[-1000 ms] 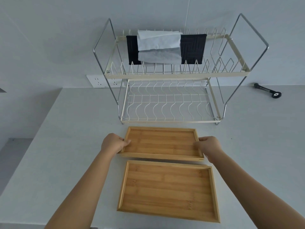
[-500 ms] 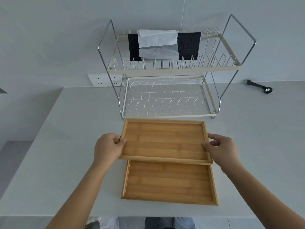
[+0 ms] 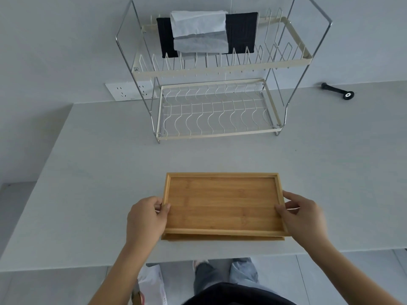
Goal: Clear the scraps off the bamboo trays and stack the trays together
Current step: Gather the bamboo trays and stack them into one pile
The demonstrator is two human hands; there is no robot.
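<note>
Upper rectangular bamboo tray, gripped at its short sides: left hand pinching the left rim, thumb on top; right hand pinching the right rim. Directly beneath, almost fully covered, lower bamboo tray, near the front edge of the pale grey bench. At the back edge, two-tier cream wire dish rack carrying a black mat and white cloth. No legible writing or labels.
</note>
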